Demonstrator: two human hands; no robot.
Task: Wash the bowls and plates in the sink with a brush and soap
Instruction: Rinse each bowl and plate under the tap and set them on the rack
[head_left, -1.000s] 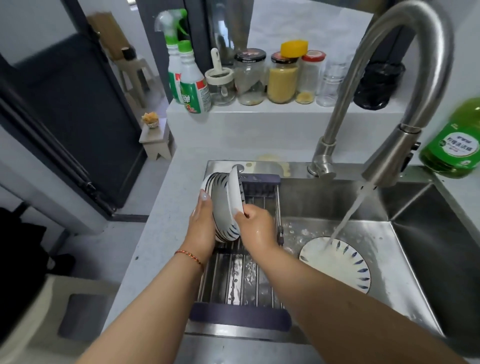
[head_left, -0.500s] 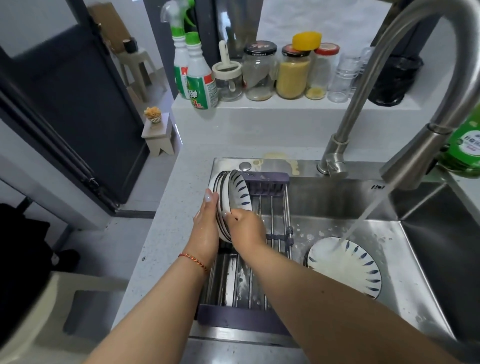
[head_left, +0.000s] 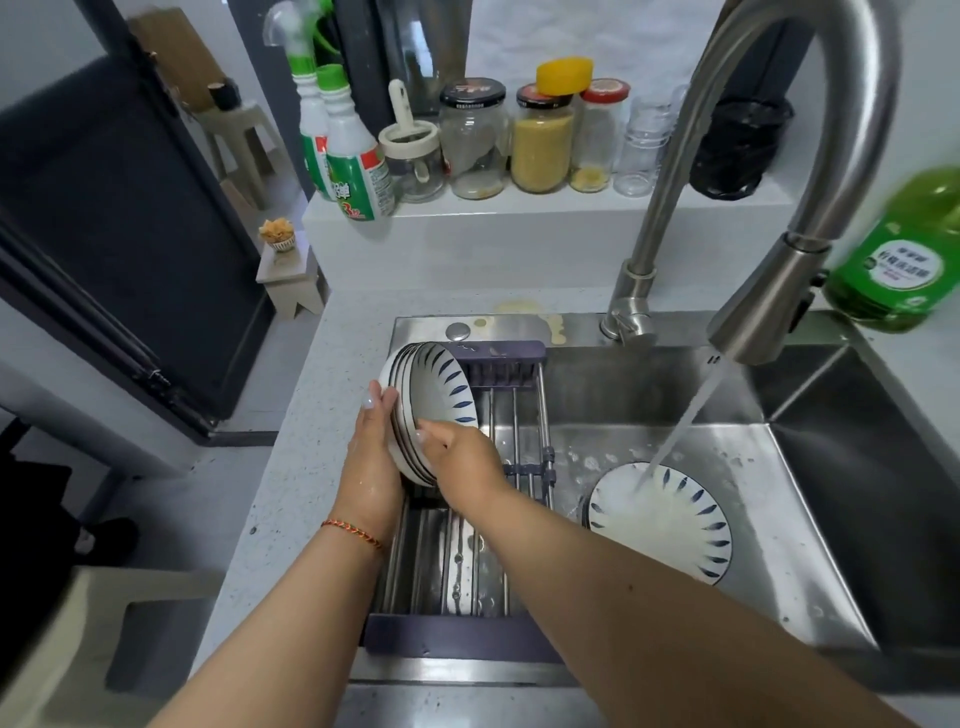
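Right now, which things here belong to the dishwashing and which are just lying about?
Part of the job: stacked bowls, plate, faucet, drying rack, green soap bottle.
Lying about: jars, spray bottles, black bag.

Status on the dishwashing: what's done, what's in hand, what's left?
Done, apparently: several bowls stand on edge, nested, on the drying rack. In hand: the left hand steadies the stack's back while the right hand holds its front. Left: one plate lies in the sink under the running faucet.
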